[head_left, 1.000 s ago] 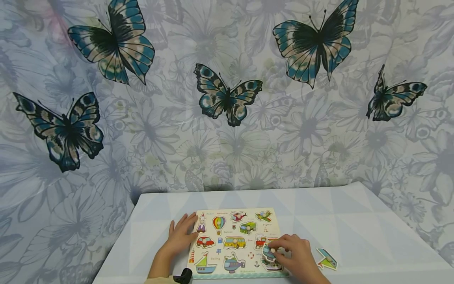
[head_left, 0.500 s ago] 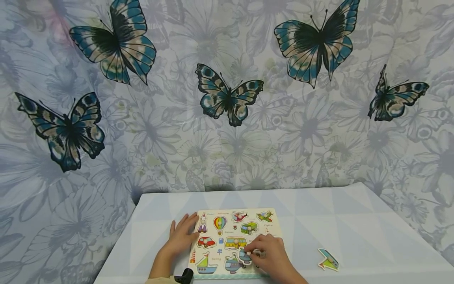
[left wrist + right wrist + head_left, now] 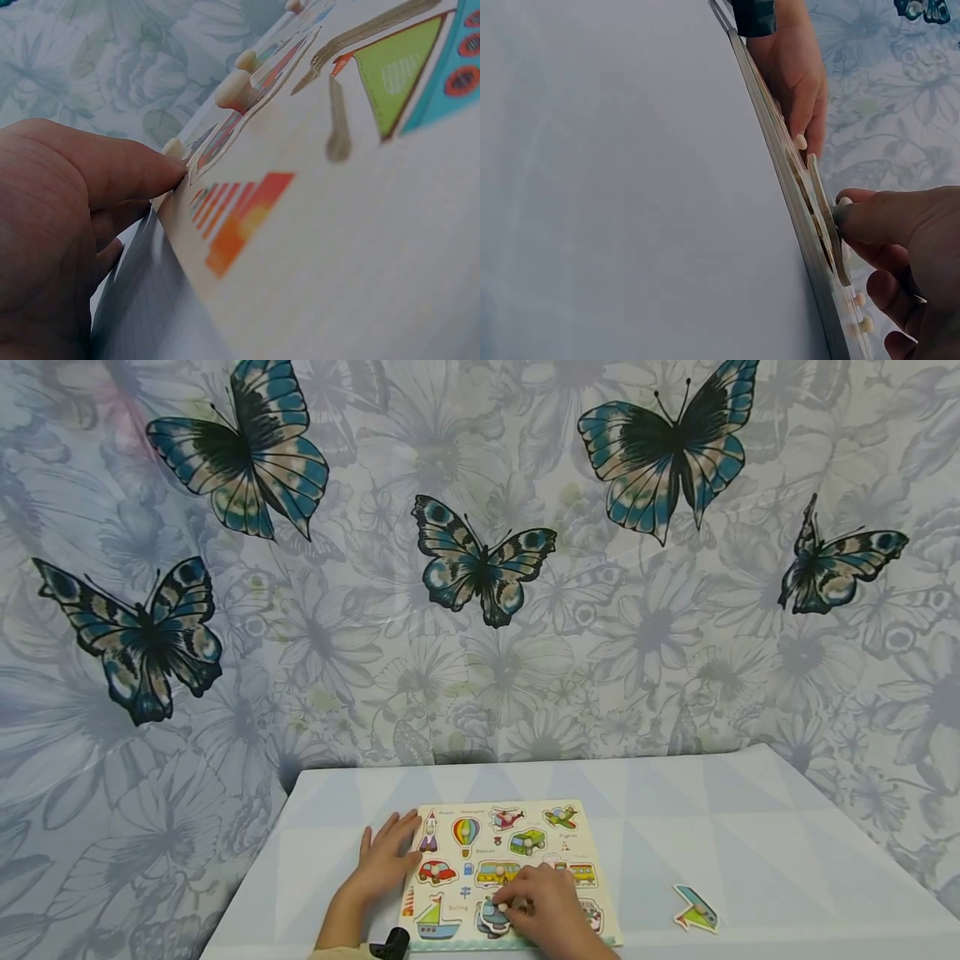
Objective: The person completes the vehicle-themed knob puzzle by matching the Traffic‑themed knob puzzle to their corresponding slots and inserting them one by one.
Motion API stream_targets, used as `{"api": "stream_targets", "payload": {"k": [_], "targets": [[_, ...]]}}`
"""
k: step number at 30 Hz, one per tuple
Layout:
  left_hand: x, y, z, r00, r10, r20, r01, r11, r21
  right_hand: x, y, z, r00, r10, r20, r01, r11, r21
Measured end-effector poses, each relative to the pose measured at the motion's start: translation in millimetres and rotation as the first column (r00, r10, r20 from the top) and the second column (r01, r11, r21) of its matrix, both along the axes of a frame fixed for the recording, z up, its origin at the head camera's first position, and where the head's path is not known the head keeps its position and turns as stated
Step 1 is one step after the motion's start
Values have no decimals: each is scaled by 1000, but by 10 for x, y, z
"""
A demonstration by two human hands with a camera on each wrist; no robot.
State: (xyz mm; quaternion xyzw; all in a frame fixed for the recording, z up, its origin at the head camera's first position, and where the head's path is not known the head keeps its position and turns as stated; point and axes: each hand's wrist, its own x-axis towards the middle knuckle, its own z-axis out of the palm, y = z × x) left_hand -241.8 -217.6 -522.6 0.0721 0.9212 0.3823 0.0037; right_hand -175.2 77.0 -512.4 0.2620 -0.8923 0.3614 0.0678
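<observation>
A wooden peg puzzle board (image 3: pixel 534 820) with printed vehicles lies on the table. My right hand (image 3: pixel 551 906) pinches the small knob of a blue submarine puzzle piece (image 3: pixel 491 912). The piece overlaps the matching submarine picture in the bottom row. From the right wrist view, the held piece (image 3: pixel 820 191) stands slightly tilted, close over the board's face. My left hand (image 3: pixel 378 870) rests at the board's left edge with fingers extended. In the left wrist view, a fingertip (image 3: pixel 177 171) touches the edge beside the rocket piece.
A loose green and blue puzzle piece (image 3: pixel 696 910) lies on the white table (image 3: pixel 645 827) right of the board. Knobbed pieces such as the balloon (image 3: pixel 465 835) and red car (image 3: pixel 436 872) sit in the board. Behind hangs a butterfly-patterned backdrop (image 3: pixel 480 693).
My right hand has carried the submarine piece leftward from the board's lower right to the submarine picture, uncovering the train at right. The left hand stays at the board's edge.
</observation>
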Motion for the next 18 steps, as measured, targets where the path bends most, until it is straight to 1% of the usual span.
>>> {"api": "stream_targets", "payload": {"k": [4,10,15,18], "targets": [[-9,0,-8,1000,8,8,-8,1000,-7,-3,-14,-42,1000,14,-19,-15,1000,-7],[-21,4,-9,1000,10,3,-10,1000,-13,7,-41,-72,1000,18,3,-18,1000,-23],[-13,11,-14,1000,10,-9,-10,1000,-5,30,-80,-83,999,24,-35,-24,1000,20],[-9,12,-24,1000,12,-11,-12,1000,-6,42,-85,-83,998,27,-56,-26,999,29]]}}
